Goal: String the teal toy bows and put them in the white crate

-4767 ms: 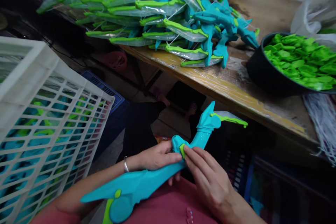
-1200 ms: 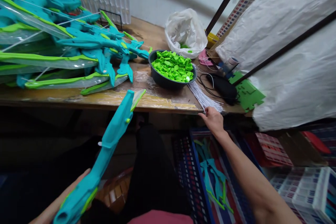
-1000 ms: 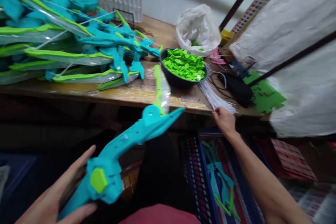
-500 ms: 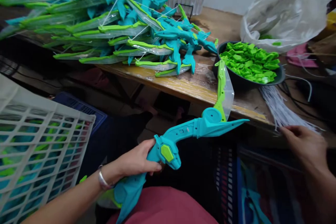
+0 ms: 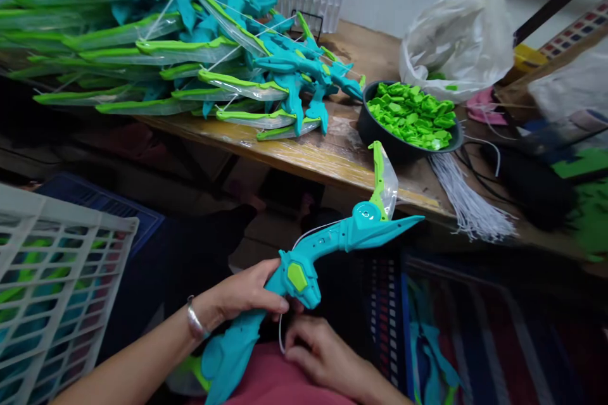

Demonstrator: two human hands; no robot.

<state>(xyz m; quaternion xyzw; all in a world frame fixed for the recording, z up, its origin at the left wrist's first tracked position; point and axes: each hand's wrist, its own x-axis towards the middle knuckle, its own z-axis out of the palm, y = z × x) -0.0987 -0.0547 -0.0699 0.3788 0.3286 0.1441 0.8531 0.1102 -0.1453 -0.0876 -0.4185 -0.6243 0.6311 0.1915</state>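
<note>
A turquoise toy bow (image 5: 327,239) with lime-green, clear-sided limbs slants up to the right over my lap. My left hand (image 5: 249,291) is wrapped round its grip, just below a green inset (image 5: 297,276). Close beside the grip, my right hand (image 5: 325,354) pinches a thin white cord (image 5: 281,332) between thumb and fingers. Another stretch of white cord shows along the bow's back edge, near the round turquoise wheel (image 5: 365,212). The middle of the cord is hidden behind the bow and my left hand.
Many similar toy bows (image 5: 228,50) are heaped on the workbench (image 5: 304,152). On its right stand a dark bowl (image 5: 373,130) of green plastic pieces, a bundle of white cords (image 5: 470,202) and a plastic bag (image 5: 475,44). Crates flank me: white (image 5: 109,221) left, blue (image 5: 403,323) right.
My right hand has moved from the cord bundle down to the bow's grip, bringing a white cord with it. My left hand still holds the bow. The view has shifted right.
</note>
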